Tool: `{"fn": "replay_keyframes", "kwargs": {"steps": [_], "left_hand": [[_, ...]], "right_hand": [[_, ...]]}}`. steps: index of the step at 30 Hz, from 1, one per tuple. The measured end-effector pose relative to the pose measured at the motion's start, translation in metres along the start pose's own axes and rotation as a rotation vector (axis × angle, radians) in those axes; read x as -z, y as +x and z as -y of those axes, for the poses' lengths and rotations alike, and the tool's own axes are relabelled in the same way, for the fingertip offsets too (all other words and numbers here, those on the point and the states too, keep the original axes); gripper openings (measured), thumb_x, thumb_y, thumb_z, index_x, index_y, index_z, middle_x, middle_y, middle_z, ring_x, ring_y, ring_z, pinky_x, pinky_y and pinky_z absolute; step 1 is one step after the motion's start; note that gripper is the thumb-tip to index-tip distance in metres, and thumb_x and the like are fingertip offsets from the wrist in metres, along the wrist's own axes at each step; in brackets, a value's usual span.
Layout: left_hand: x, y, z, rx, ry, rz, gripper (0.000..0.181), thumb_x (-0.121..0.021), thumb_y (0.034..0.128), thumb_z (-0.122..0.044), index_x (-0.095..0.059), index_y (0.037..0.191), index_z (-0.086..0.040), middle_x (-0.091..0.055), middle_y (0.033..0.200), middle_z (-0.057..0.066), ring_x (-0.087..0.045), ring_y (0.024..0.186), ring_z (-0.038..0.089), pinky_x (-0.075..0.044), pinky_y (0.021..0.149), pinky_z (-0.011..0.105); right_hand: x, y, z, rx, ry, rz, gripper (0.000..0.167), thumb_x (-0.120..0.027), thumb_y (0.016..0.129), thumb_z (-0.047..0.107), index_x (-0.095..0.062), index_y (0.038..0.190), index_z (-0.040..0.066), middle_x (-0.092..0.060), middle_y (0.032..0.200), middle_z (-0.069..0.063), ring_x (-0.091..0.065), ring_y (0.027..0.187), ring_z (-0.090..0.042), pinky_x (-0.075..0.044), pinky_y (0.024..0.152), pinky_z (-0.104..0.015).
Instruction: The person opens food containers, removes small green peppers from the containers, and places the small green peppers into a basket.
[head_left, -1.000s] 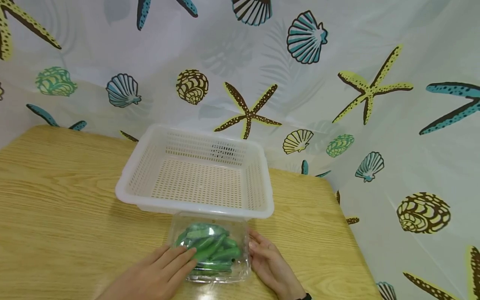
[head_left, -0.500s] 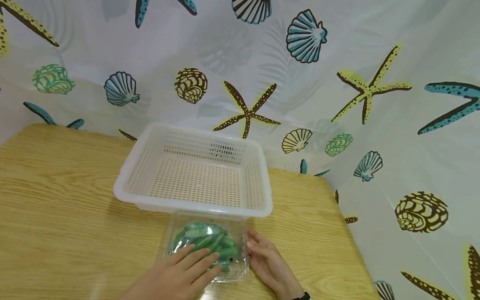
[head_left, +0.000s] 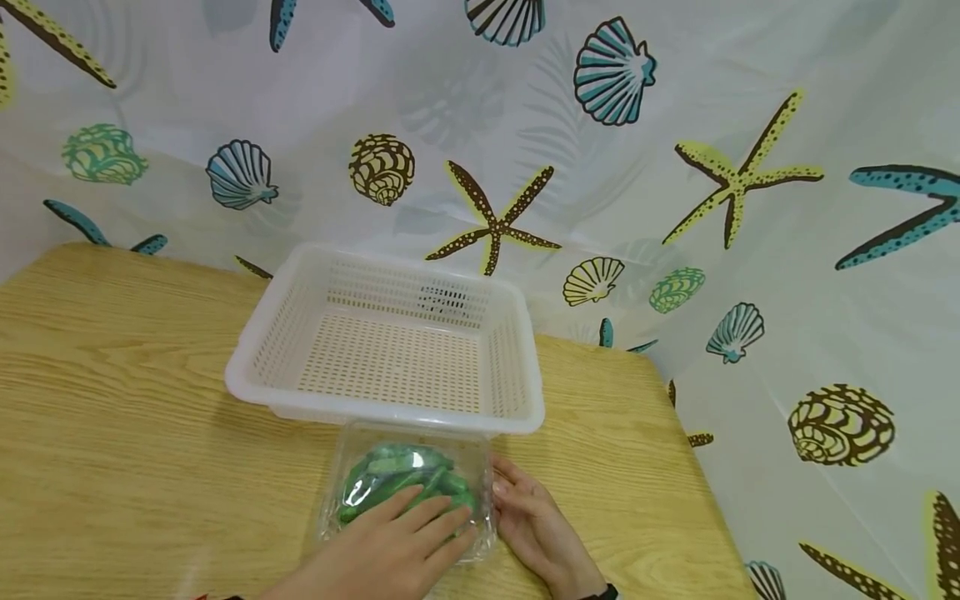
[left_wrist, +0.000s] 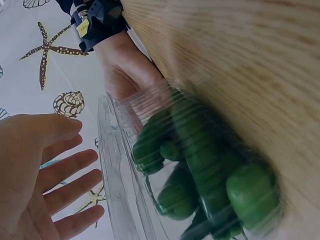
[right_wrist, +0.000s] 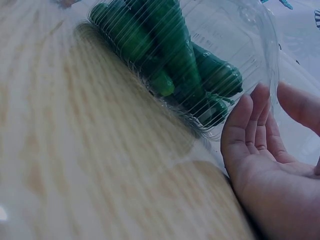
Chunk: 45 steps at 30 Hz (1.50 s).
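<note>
A clear plastic clamshell box (head_left: 408, 435) with its lid down stands on the table, against the near side of the white basket. Through its walls show several long, glossy green vegetables (left_wrist: 200, 145) that look like peppers. My left hand (head_left: 397, 537) is over the near part of the lid, palm down, with its fingers straight and spread. In the left wrist view those fingers appear apart from the lid. My right hand (head_left: 536, 525) holds the box's right edge; in the right wrist view its thumb and fingertips (right_wrist: 261, 92) lie on either side of the rim.
The white perforated plastic basket (head_left: 243, 367) sits behind the box on the wood-grain table (head_left: 135, 392). A cloth (head_left: 637, 208) printed with shells and starfish hangs behind the table and along its right side.
My left hand has slid rightward across the lid, from the box's left side toward its near right part. The right hand and the box stay almost where they were.
</note>
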<state>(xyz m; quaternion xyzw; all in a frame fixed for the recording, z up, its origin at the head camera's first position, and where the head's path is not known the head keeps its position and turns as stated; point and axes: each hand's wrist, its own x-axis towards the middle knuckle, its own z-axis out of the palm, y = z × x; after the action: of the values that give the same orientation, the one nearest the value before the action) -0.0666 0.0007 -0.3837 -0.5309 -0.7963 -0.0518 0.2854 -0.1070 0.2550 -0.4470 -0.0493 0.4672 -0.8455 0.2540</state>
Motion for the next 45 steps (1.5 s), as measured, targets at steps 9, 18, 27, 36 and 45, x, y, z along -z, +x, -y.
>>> {"fn": "replay_keyframes", "kwargs": {"steps": [9, 18, 27, 36, 45], "left_hand": [[-0.007, 0.014, -0.005, 0.000, -0.055, -0.032, 0.059, -0.037, 0.1016, -0.058, -0.070, 0.121, -0.013, -0.066, 0.122, 0.001, -0.063, 0.110, 0.016, -0.053, 0.090, 0.030], [-0.014, 0.025, -0.008, -0.052, 0.009, -0.091, 0.058, -0.042, 0.0976, -0.062, -0.075, 0.107, -0.015, -0.069, 0.113, 0.000, -0.064, 0.104, 0.013, -0.054, 0.085, 0.027], [-0.018, 0.032, -0.012, -0.032, 0.034, -0.061, 0.044, -0.053, 0.0959, -0.053, -0.076, 0.101, -0.016, -0.070, 0.104, -0.003, -0.064, 0.097, 0.010, -0.053, 0.082, 0.022], [-0.022, 0.037, -0.017, -0.017, 0.164, -0.039, 0.032, -0.068, 0.0904, -0.039, -0.075, 0.106, -0.012, -0.070, 0.103, -0.002, -0.064, 0.092, 0.009, -0.054, 0.081, 0.020], [-0.022, 0.040, -0.022, 0.013, 0.194, 0.109, 0.041, -0.059, 0.0965, -0.043, -0.072, 0.116, -0.009, -0.069, 0.118, 0.009, -0.067, 0.106, 0.017, -0.056, 0.082, 0.028]], "right_hand": [[0.002, -0.001, 0.002, 0.021, 0.011, 0.031, 0.034, -0.035, 0.103, -0.004, -0.038, 0.135, 0.004, -0.057, 0.114, 0.002, -0.054, 0.100, -0.007, -0.047, 0.090, -0.021], [0.002, 0.001, 0.001, 0.008, 0.019, 0.047, 0.034, -0.035, 0.104, -0.002, -0.037, 0.137, 0.006, -0.057, 0.116, 0.001, -0.054, 0.101, -0.008, -0.047, 0.086, -0.019], [0.001, -0.001, 0.002, 0.008, 0.031, 0.017, 0.033, -0.036, 0.103, -0.002, -0.033, 0.135, 0.007, -0.057, 0.105, 0.004, -0.053, 0.092, -0.006, -0.046, 0.082, -0.018], [0.000, 0.000, 0.001, -0.010, 0.017, -0.012, 0.031, -0.037, 0.104, 0.000, -0.035, 0.134, 0.006, -0.056, 0.113, 0.002, -0.054, 0.100, -0.007, -0.046, 0.088, -0.019], [-0.003, 0.000, 0.002, -0.040, 0.026, -0.056, 0.039, -0.041, 0.103, 0.001, -0.031, 0.141, 0.005, -0.056, 0.121, 0.000, -0.056, 0.105, -0.008, -0.046, 0.093, -0.020]]}}
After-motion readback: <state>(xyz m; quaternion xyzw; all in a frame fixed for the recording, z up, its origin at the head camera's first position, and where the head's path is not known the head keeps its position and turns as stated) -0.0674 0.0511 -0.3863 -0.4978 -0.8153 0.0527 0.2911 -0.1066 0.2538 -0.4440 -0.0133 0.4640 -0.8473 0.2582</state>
